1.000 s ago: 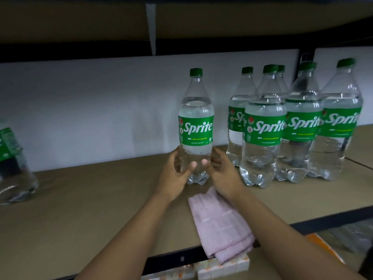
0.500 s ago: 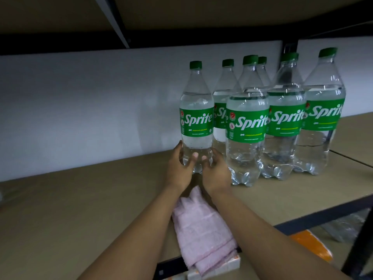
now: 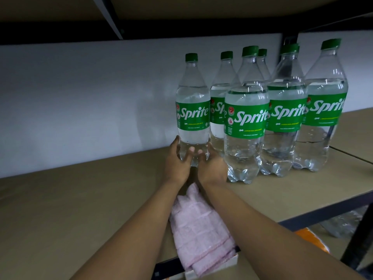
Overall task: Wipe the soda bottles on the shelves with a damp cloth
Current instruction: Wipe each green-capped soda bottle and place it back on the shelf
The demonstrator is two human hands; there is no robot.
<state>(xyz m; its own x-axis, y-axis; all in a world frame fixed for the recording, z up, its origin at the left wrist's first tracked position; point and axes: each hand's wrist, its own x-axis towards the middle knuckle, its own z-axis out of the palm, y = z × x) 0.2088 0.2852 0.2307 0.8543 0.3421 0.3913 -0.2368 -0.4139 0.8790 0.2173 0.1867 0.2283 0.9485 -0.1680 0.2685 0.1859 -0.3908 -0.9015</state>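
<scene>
Standing upright on the shelf, the soda bottle is clasped low on its clear body, below the green label. The left grip curls round its left side and the right grip round its right, with the thumbs nearly meeting on the near face. Its long axis runs straight up, cap toward the board above. Whether its base rests on the shelf or is just lifted, I cannot tell.

The pink cloth lies folded nearer the shelf's front edge, between the forearms, its near end reaching over that edge; neither grip holds it. To wipe, one grip would likely have to let go and draw back toward the front edge for it, and both look about equally near.

Bare shelf opens wide to the left. On the right the other bottles stand just beside, crowding the right grip, and the wall stands behind the bottles.
</scene>
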